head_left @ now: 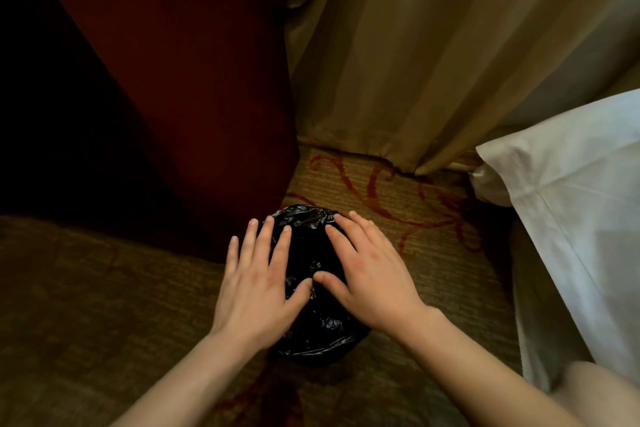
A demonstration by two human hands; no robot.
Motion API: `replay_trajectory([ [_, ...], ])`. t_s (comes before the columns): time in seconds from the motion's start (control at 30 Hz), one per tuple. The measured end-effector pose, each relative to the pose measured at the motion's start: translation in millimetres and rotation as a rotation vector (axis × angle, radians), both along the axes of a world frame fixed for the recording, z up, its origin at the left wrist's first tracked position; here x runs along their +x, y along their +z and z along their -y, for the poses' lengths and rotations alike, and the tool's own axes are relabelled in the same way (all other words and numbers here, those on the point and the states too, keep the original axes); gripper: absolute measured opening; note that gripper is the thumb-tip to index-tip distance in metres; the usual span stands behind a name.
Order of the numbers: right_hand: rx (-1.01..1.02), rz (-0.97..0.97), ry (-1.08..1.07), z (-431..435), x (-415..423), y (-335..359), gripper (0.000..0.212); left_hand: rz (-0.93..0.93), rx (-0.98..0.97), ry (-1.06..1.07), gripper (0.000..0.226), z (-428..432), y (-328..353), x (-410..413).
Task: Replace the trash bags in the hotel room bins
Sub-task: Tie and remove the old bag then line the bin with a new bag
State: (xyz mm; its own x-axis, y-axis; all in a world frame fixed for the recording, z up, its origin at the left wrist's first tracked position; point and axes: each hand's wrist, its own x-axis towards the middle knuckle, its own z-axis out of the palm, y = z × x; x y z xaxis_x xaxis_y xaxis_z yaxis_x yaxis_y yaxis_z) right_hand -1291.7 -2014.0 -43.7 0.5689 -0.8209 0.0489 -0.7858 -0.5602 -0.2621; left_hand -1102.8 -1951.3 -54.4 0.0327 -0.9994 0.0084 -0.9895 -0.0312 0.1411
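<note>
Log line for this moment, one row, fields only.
left hand: flat, open | right hand: flat, open | both over black bag | bin on carpet by curtain

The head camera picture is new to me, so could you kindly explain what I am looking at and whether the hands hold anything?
There is no machine here: a person wears one camera on the head, looking forward and down at their own bare hands. The left hand and right hand lie flat, fingers spread, over a black trash bag that lines a small bin standing on the patterned carpet. Neither hand grips anything; they seem to press or smooth the bag. Dark red furniture stands to the left, a beige curtain hangs behind, and white bedding is at the right.
</note>
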Motion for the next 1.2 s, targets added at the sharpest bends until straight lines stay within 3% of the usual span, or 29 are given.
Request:
replay_trajectory([
  [0.3, -0.021, -0.055, -0.055, 25.8, 22.1, 34.9, 0.070, -0.038, -0.056, 0.001, 0.080, 16.9, 31.7, 12.8],
  [0.53, 0.023, -0.094, -0.133, 31.5, 27.8, 95.2, 0.068, -0.028, 0.044, -0.058, 0.078, 22.0, 77.7, 26.7],
  [0.77, 0.091, -0.109, -0.218, 20.9, 29.2, 222.8, 0.069, -0.034, 0.105, -0.107, 0.077, 26.3, 215.7, 23.6],
  [1.2, 0.131, -0.065, -0.332, -15.2, 8.2, 520.6, 0.068, -0.062, 0.082, -0.140, 0.078, 2.2, 509.1, 6.4],
])
